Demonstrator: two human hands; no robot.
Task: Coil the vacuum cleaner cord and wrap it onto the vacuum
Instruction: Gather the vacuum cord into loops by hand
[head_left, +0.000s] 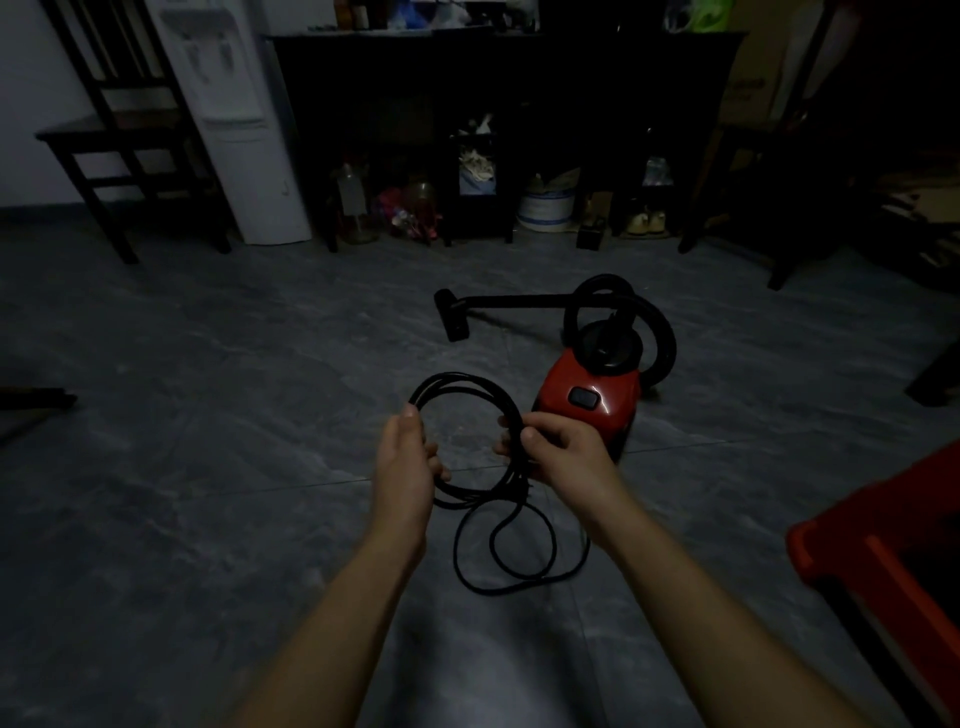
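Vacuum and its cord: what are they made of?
The vacuum looks like hard, glossy red plastic: light glints off its top. The cord seems rubber- or plastic-coated, matte black, and it bends easily into loops.

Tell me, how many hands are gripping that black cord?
2. The left hand holds the left side of the cord coil; the right hand pinches its right side, near the red vacuum.

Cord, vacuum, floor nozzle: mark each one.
cord (457, 378), head view, top of the coiled loops.
vacuum (608, 415), head view, red body.
floor nozzle (452, 314), head view, black brush head.
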